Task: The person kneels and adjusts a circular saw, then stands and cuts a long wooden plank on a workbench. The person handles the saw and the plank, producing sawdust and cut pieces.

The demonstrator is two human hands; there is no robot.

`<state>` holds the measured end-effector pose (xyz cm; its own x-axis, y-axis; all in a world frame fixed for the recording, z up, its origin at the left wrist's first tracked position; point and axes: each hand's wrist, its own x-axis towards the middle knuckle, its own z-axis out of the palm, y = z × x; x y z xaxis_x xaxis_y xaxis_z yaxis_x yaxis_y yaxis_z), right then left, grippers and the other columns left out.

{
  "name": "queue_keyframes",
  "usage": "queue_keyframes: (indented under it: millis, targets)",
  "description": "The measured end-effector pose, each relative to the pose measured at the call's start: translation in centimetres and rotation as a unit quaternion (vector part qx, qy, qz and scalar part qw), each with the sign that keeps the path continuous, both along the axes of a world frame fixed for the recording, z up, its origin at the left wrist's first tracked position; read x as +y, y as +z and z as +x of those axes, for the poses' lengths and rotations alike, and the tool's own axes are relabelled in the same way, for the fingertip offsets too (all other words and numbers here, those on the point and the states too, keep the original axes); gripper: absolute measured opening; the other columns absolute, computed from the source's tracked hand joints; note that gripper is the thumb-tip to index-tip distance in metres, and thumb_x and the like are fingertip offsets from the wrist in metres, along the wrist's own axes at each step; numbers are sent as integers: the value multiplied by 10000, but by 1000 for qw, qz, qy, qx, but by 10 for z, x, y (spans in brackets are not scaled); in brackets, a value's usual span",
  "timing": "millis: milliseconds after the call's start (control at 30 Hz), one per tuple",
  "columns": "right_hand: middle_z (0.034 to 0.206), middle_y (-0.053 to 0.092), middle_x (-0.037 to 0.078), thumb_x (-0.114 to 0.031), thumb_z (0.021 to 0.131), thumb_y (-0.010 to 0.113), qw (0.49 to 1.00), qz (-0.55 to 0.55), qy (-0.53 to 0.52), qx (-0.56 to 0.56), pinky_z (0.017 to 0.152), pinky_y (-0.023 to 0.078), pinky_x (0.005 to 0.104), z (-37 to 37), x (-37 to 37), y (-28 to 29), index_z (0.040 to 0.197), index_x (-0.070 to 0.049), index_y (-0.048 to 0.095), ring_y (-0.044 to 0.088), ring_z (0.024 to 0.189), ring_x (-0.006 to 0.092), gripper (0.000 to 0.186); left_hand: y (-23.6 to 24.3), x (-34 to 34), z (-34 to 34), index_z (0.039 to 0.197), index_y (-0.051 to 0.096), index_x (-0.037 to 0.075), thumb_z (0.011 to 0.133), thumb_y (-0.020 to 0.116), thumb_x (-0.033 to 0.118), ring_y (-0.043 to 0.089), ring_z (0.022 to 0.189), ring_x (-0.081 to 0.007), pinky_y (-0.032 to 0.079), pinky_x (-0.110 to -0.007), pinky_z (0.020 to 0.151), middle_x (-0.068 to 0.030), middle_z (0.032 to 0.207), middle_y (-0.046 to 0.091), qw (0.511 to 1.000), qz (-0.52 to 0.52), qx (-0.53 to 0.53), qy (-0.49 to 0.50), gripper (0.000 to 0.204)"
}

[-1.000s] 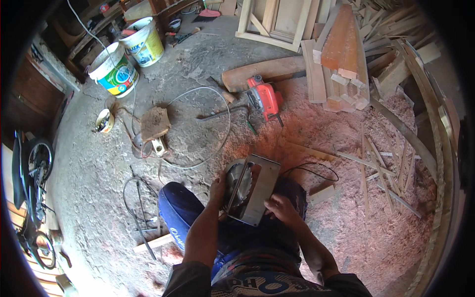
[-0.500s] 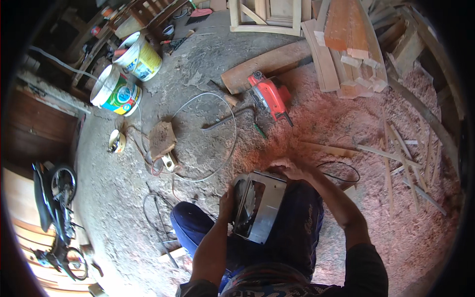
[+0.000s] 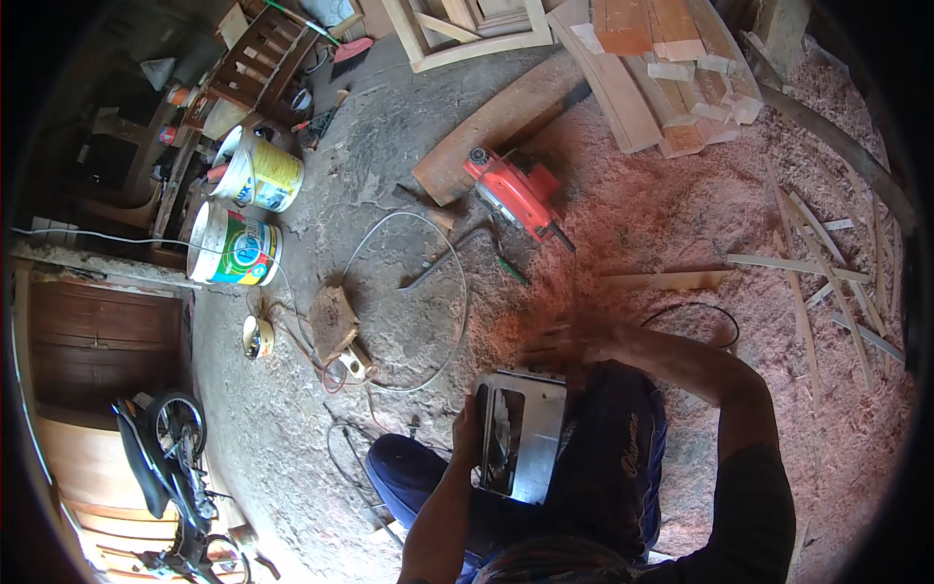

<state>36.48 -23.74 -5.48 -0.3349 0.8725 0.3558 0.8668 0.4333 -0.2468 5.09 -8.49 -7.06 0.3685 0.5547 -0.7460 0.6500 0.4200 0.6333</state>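
Well, the left hand (image 3: 468,433) grips the left edge of a circular saw (image 3: 537,438), held over the lap with its flat base turned upward — bare, shiny metal, rectangular, cut through by a long dark slot. The right hand (image 3: 572,343) is at the saw's far end, fingers toward the left, too blurred to tell whether it is open or closed, or whether it touches.

Pale, flowing lettering (image 3: 632,446) runs along the dark blue trousers (image 3: 595,462), nearer the body than the right hand. Well ahead and left of the left hand, two round buckets carry large printed labels: a white bucket (image 3: 236,248) in green, blue and yellow, and a second bucket (image 3: 269,178) mostly yellow with blue lettering. Nearer that hand — a rough brown wood block (image 3: 333,319) beside a looped grey cable (image 3: 467,277).

Beyond the right hand, a red power tool (image 3: 522,198) lies by fluffy, pinkish shavings (image 3: 632,209); farther right, thin straight strips (image 3: 793,264) cross one another.
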Motion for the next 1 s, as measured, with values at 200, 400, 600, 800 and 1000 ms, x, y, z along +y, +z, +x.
queue_keyframes:
  millis: [200, 400, 600, 800, 1000]
  targets:
    - [1121, 698, 141, -291, 964, 562, 960, -147, 39, 234, 811, 540, 371, 2, 21, -76, 1250, -89, 666, 669, 917, 217, 365, -25, 10, -8, 1341, 600, -25, 1053, 329, 627, 654, 1012, -219, 520, -371, 882, -148, 1142, 689, 999, 7, 13, -33, 763]
    - [1201, 681, 115, -247, 980, 587, 761, -481, -93, 426, 827, 566, 364, -17, 29, -36, 1336, -146, 617, 673, 1000, 233, 372, -13, 4, -4, 1264, 642, -9, 1044, 378, 621, 657, 917, -197, 533, -361, 819, -119, 1047, 693, 1000, -4, 3, -5, 717]
    - [1358, 635, 100, -271, 933, 633, 935, -213, -49, 278, 822, 578, 382, -14, 2, -13, 1415, -230, 568, 692, 1056, 243, 488, 11, -3, 9, 1233, 654, -11, 1049, 390, 591, 659, 892, -203, 537, -368, 806, -122, 1016, 695, 1000, -10, -12, 16, 683]
    - [1392, 622, 12, -268, 835, 691, 985, -135, -3, 107, 844, 571, 388, 4, 7, 4, 1435, -269, 545, 677, 1082, 252, 617, -8, 5, -4, 1294, 618, -23, 1042, 357, 621, 656, 978, -232, 522, -384, 867, -162, 1101, 691, 999, 12, 20, -22, 739]
    - [1203, 672, 83, -270, 924, 634, 925, -212, 30, 313, 932, 537, 404, -15, 20, -27, 1350, -116, 598, 664, 1057, 310, 455, -14, 5, -9, 1268, 631, -37, 1040, 363, 623, 652, 955, -232, 517, -387, 856, -162, 1072, 695, 999, 34, 13, -15, 749]
